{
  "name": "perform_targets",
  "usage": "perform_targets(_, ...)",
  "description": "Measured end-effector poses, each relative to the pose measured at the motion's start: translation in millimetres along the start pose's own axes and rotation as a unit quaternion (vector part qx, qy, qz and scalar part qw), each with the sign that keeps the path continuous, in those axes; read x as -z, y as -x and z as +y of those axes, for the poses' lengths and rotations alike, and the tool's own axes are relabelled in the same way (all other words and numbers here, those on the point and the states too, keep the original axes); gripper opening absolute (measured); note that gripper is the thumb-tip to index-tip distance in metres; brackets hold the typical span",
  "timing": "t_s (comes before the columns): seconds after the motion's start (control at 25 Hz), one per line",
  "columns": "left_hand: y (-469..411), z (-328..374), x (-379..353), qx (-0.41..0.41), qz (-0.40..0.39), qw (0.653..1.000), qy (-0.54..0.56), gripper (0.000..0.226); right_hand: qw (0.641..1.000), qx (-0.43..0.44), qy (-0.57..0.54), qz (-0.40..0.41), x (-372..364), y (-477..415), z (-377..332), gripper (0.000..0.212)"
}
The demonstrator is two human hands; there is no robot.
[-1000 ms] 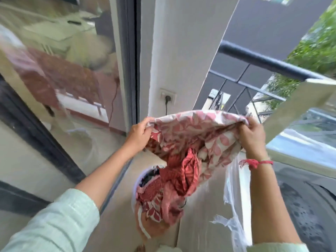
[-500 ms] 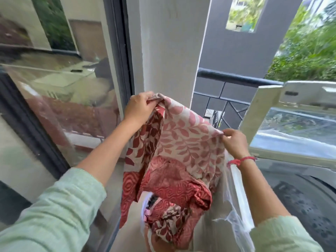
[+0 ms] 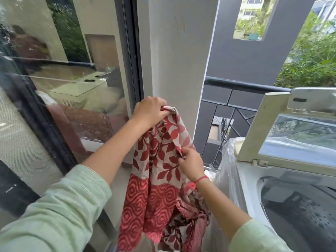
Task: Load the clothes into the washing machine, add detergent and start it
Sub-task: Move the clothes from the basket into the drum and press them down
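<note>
Left hand (image 3: 150,110): clenched on the top edge of a red and cream leaf-printed cloth (image 3: 160,171), holding it up in front of the white pillar (image 3: 172,60).

Right hand (image 3: 190,162): pinching a side edge of the same cloth, lower down and nearer the machine. A red thread bracelet (image 3: 201,179) sits on that wrist. Both arms wear pale green sleeves (image 3: 60,215).

Cloth: it hangs lengthwise between the two hands, leaf print above and a red scalloped band below. It is in the air, left of the machine and outside it. Its lower end meets a bunch of crumpled red-patterned fabric (image 3: 183,231) at the bottom edge of the view. The frame cuts off whatever holds that bunch, so the container cannot be identified.

White top-loading washing machine (image 3: 249,180): at right, with its cream glass-paned lid (image 3: 291,140) raised. The dark perforated drum (image 3: 305,219) is open to view, and its wall shows in the opening. A clear plastic sheet (image 3: 225,170) drapes the machine's left side, just beside the right forearm.

Surroundings: a glass sliding door (image 3: 76,91) at left and a black balcony railing (image 3: 245,85) behind the machine.
</note>
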State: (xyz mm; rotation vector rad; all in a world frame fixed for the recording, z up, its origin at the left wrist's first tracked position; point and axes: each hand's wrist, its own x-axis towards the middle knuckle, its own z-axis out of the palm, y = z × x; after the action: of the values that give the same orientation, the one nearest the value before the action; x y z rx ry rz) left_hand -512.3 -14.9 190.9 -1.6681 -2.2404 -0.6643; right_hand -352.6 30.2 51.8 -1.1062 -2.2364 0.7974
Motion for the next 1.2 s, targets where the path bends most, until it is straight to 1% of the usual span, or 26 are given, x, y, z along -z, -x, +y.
perform_targets(0.08,4,-20,6,-0.018,-0.046,0.998,-0.038,0.042,0.994,-0.074,-0.066,0.049,13,-12,22,0.025)
perform_targets(0.12,9,-29,9,-0.035,-0.077,0.996,-0.041,0.046,0.986,-0.093,-0.105,0.094,24,-17,26,0.026)
perform_targets(0.24,31,-43,8,-0.1,-0.147,0.984,-0.03,0.071,0.957,-0.067,-0.21,0.187,68,-34,17,0.014)
perform_targets(0.28,38,-43,7,-0.119,-0.161,0.979,-0.05,0.074,0.957,-0.045,-0.203,0.204,86,-40,8,0.009)
perform_targets(0.32,42,-45,6,-0.128,-0.172,0.974,-0.075,0.077,0.961,-0.017,-0.156,0.226,103,-48,0,0.006)
perform_targets(0.36,43,-47,5,-0.128,-0.182,0.972,-0.078,0.073,0.967,0.013,-0.073,0.245,120,-55,-10,0.007)
perform_targets(0.4,40,-50,4,-0.114,-0.18,0.976,-0.045,0.06,0.965,0.049,0.006,0.259,138,-60,-19,0.009)
perform_targets(0.44,37,-50,7,-0.087,-0.16,0.982,0.046,0.043,0.963,0.085,0.055,0.25,155,-64,-27,0.011)
perform_targets(0.48,30,-53,9,-0.046,-0.128,0.978,0.159,0.03,0.967,0.126,0.063,0.213,170,-67,-34,0.013)
perform_targets(0.52,25,-54,12,-0.003,-0.095,0.96,0.265,0.023,0.974,0.165,0.048,0.145,182,-67,-40,0.015)
perform_targets(0.56,19,-55,17,0.032,-0.064,0.939,0.338,0.025,0.979,0.191,0.053,0.056,188,-67,-40,0.017)
perform_targets(0.6,12,-57,23,0.053,-0.036,0.925,0.375,0.031,0.973,0.204,0.107,-0.02,189,-67,-38,0.019)
perform_targets(0.64,6,-60,28,0.054,-0.016,0.922,0.384,0.038,0.96,0.187,0.196,-0.069,184,-69,-28,0.019)
perform_targets(0.72,-5,-66,40,0.036,0.002,0.926,0.376,0.043,0.922,0.084,0.353,-0.134,171,-75,7,0.027)
perform_targets(0.76,-11,-70,46,0.032,0.013,0.929,0.368,0.044,0.917,0.012,0.366,-0.158,166,-73,28,0.029)
perform_targets(0.8,-14,-70,52,0.033,0.03,0.934,0.355,0.047,0.931,-0.046,0.32,-0.172,163,-68,47,0.026)
perform_targets(0.84,-16,-69,56,0.035,0.05,0.934,0.352,0.054,0.959,-0.092,0.211,-0.163,162,-61,60,0.022)
perform_targets(0.88,-15,-69,59,0.049,0.069,0.937,0.338,0.058,0.982,-0.127,0.053,-0.128,164,-56,68,0.022)
perform_targets(0.92,-14,-69,58,0.065,0.089,0.942,0.318,0.053,0.982,-0.139,-0.113,-0.056,167,-52,66,0.025)
perform_targets(0.96,-15,-72,53,0.083,0.111,0.948,0.286,0.039,0.956,-0.139,-0.256,0.04,175,-53,60,0.025)
perform_targets(1.0,-16,-76,45,0.106,0.118,0.953,0.258,0.025,0.92,-0.112,-0.352,0.133,187,-55,46,0.025)
perform_targets(1.04,-18,-77,41,0.119,0.105,0.958,0.24,0.029,0.888,-0.061,-0.397,0.226,202,-57,30,0.023)
perform_targets(1.08,-21,-76,34,0.117,0.08,0.962,0.231,0.049,0.87,0.0,-0.379,0.316,222,-57,14,0.021)
perform_targets(1.12,-23,-70,28,0.109,0.068,0.965,0.23,0.069,0.864,0.059,-0.296,0.402,242,-53,-3,0.018)
perform_targets(1.16,-27,-60,22,0.094,0.069,0.966,0.23,0.081,0.853,0.114,-0.178,0.477,261,-45,-14,0.013)
perform_targets(1.2,-30,-42,17,0.079,0.07,0.967,0.232,0.082,0.831,0.169,-0.057,0.526,277,-36,-19,0.01)
